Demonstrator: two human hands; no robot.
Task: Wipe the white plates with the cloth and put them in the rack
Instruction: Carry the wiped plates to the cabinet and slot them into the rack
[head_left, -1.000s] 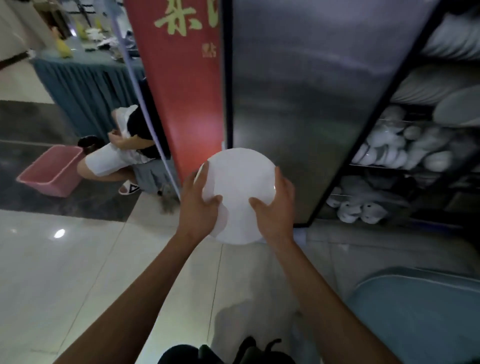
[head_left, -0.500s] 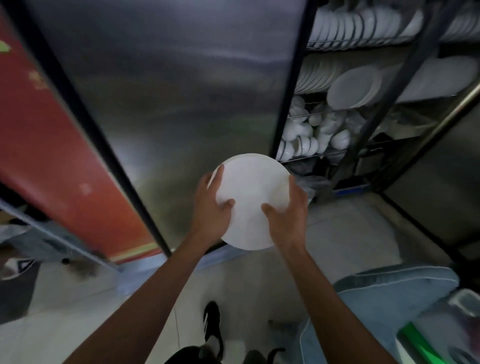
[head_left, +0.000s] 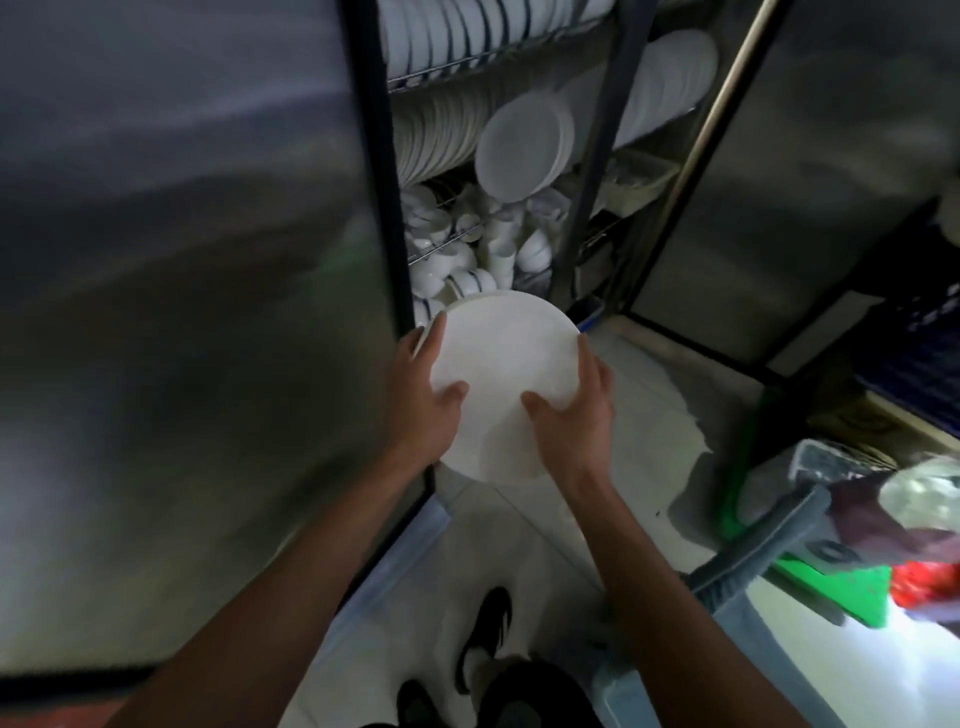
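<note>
holding a white plate (head_left: 501, 384) out in front at about chest height, the person has the left hand (head_left: 423, 400) curled round its left edge and the right hand (head_left: 571, 410) round its right edge, thumbs on the near face, fingers behind; both grips are closed on the rim. the plate faces the person, tilted a little. the rack (head_left: 592, 171) lies ahead and above, slightly to the right of the plate, so the right hand is the nearer one to it. its middle shelf already carries a row of standing plates (head_left: 519, 145), with a pile of small bowls (head_left: 467, 249) on the shelf beneath, just past the plate's top edge. a dark upright post (head_left: 379, 171) of the steel cabinet (head_left: 182, 260) stands close on the left, and the rack's own post splits the shelf; i'd guess the plate has to go in edge-on between them. no cloth is visible. a grey tub (head_left: 753, 587) sits low on the right.
</note>
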